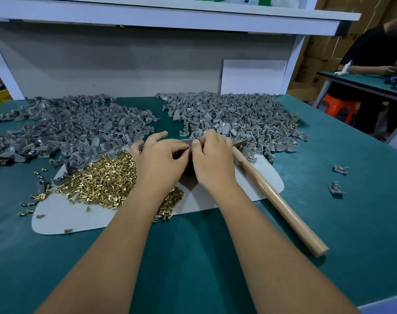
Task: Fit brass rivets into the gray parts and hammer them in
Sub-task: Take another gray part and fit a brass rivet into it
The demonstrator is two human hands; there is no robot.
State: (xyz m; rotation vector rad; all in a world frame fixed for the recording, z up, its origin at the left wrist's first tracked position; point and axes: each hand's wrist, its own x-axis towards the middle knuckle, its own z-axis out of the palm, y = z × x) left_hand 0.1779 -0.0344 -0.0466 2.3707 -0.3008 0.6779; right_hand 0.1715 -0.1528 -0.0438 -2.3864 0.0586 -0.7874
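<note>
Fitting step: both hands (pixel 186 159) pinch a part (pixel 198 138), fingers together; hammer (pixel 272 191) idle, pick-up's next.

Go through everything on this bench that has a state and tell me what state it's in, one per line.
Left hand: fingers curled, meeting the right hand's fingertips.
Right hand: pinching a small gray part.
Hammer: lying on the table, not held.
Brass rivets: loose heap on the white sheet.
Left gray pile: heaped, no brass visible.
Right gray pile: heaped, brass specks showing.
</note>
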